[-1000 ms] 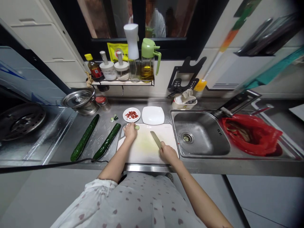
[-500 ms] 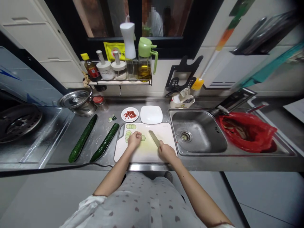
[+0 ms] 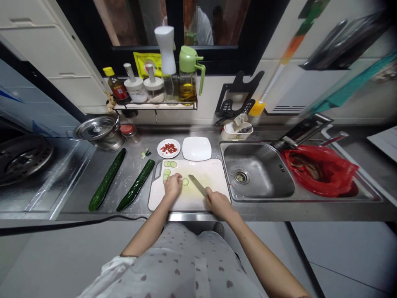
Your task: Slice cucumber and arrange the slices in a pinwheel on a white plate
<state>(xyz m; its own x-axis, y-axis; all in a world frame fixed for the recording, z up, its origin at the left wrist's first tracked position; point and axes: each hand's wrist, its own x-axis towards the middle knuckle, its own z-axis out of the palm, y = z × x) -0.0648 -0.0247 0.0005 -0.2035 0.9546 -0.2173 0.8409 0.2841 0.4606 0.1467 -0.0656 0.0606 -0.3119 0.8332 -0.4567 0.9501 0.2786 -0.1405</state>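
Low in the middle of the frame, my right hand (image 3: 217, 201) is gripping the handle of a knife (image 3: 197, 184), closed tight around it, the blade angling up and left across the white cutting board (image 3: 214, 174). Just left of it, my left hand (image 3: 172, 185) is curling fingers-down on the board, and I cannot tell whether it is covering anything. One cucumber slice (image 3: 185, 181) is lying between that hand and the blade tip, just beside my fingers. Above my left hand, more cucumber slices (image 3: 167, 169) are sitting in a small cluster by the board's upper left corner. Left of the board, two whole cucumbers (image 3: 135, 186) are lying slanted on the steel tabletop (image 3: 124, 174), side by side but apart. Beyond the board, a small round dish of chopped red chilli (image 3: 168, 148) is standing next to an empty white plate (image 3: 196, 148). To the right, the sink (image 3: 257, 176) is sitting with a red plastic bag (image 3: 319, 169) beside it. Farthest back, bottles are lining the wall shelf (image 3: 155, 106).
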